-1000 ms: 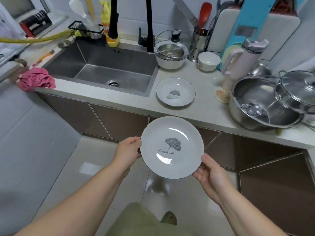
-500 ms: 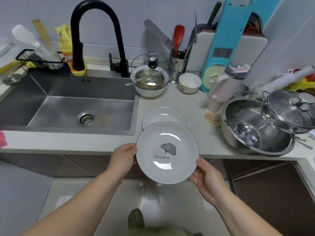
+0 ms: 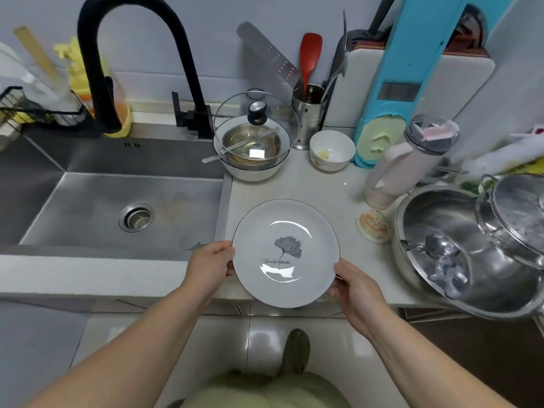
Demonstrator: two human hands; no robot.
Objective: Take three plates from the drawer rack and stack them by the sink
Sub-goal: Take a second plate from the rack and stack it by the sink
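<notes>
Fingers of the left hand (image 3: 210, 267) curl around the left rim of a round white plate with a thin dark edge and a grey ginkgo-leaf print (image 3: 285, 253), while the right hand (image 3: 354, 291) clamps the plate's near-right rim, thumb on top. Held level between both hands, the plate sits over the pale stone countertop (image 3: 332, 189) just right of the stainless steel sink (image 3: 117, 201), its near edge reaching past the counter's front edge; whether another plate lies beneath it cannot be told. Far from the plate, a white bowl holding a steel bowl under a tilted glass lid with a black knob (image 3: 253, 142) stands at the sink's far-right corner, with a small white bowl (image 3: 332, 150) to its right and a steel utensil holder with a red spatula (image 3: 309, 113) behind. A black curved faucet (image 3: 132, 54) arches over the sink. To the right, a large steel pot (image 3: 471, 251) sits on the counter with a glass lid (image 3: 518, 219) leaning on its far rim, and a pale pink bottle (image 3: 409, 160) lies tilted beside it.
</notes>
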